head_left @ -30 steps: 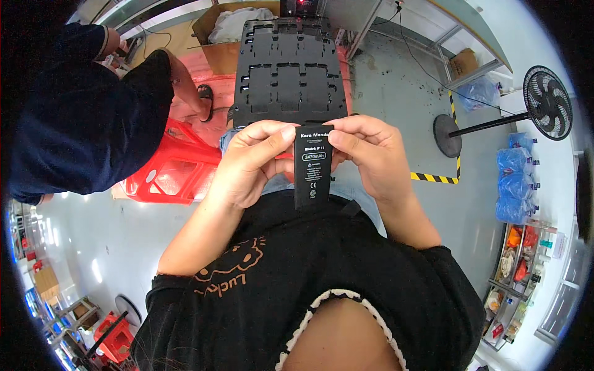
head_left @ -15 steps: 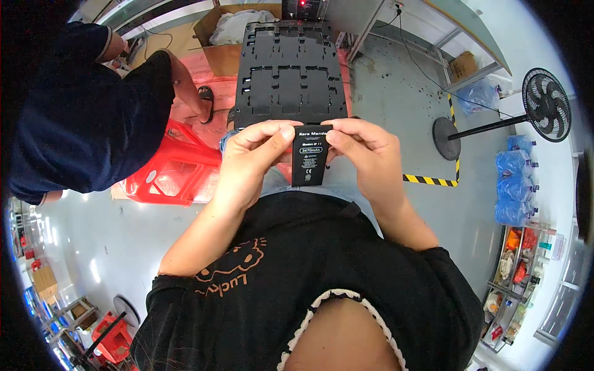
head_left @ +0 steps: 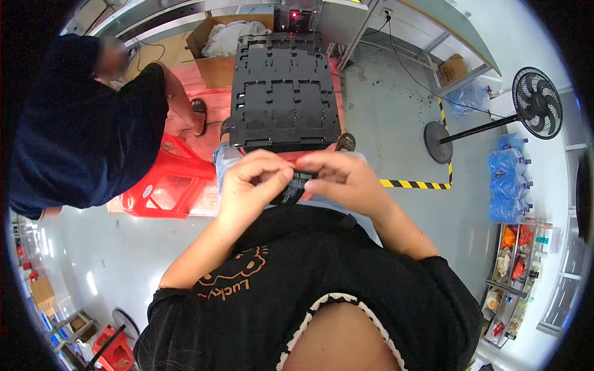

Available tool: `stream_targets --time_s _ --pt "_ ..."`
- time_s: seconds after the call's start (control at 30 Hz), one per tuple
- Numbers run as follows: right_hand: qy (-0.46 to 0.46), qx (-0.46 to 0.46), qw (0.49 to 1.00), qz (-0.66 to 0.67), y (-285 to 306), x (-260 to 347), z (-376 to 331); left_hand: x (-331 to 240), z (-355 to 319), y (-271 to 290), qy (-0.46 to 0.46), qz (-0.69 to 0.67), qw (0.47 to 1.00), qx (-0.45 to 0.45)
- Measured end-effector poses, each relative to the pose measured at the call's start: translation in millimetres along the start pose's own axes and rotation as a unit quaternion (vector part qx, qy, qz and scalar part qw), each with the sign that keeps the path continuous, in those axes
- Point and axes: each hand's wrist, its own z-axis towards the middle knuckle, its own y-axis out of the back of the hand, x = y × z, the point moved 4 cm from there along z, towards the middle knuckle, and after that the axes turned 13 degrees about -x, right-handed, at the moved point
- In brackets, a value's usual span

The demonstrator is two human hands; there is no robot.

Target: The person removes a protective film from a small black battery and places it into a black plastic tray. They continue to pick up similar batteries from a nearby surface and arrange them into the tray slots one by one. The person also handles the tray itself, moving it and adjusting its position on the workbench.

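Between my hands: a small black rectangular part with pale print [head_left: 296, 187], held up in front of my chest, above my lap and just below the near edge of the black moulded tray [head_left: 284, 93].
Left hand: my left hand [head_left: 253, 185] curls round the left end of the part; its fingers [head_left: 263, 176] are bent and pressed together, pinching that end.
Right hand: my right hand [head_left: 343, 180] meets it from the other side; its fingertips close on the part's upper right edge, thumb hidden underneath.
Part's pose: tilted, most of it covered by both hands, so only the middle strip shows.
Tray: flat ahead of my knees, full of open cut-out pockets, resting over a red plastic crate [head_left: 164, 188].
Step in hand: I judge this as handling or turning the part between both hands, checking or working its edge, before anything goes to the tray.
Next move: it seems to call for a steady two-sided pinch and a small rotation to square the part up; a slack hold could let it slip onto my lap.
Nearby: another person in a dark blue top [head_left: 74, 130] bends at my left; a standing fan [head_left: 535, 102] is off to the right.
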Motion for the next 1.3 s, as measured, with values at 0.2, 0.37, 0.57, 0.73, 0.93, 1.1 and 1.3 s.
stream_targets --time_s 0.2,0.37,0.57,0.73,0.93,1.1,1.3 --pt "0.146 -0.043 0.957 -0.247 25 -1 31 40 8 -5 0.091 0.001 0.996 0.019" --pt "0.321 -0.213 0.863 -0.327 52 19 70 40 43 8 0.029 0.044 0.996 -0.069" --pt "0.344 -0.101 0.785 -0.505 61 -60 83 47 75 5 -0.1 0.192 0.975 -0.049" --pt "0.334 -0.112 0.777 -0.522 59 -58 85 60 99 -19 -0.193 0.285 0.938 0.033" --pt "0.239 0.01 0.854 -0.462 72 -5 118 82 119 -51 -0.217 0.366 0.885 0.187" --pt "0.369 -0.213 0.833 -0.354 96 112 259 82 124 -48 -0.234 0.377 0.878 0.182" --pt "0.107 -0.322 0.772 -0.538 125 125 499 70 135 -69 -0.227 0.367 0.88 0.198"
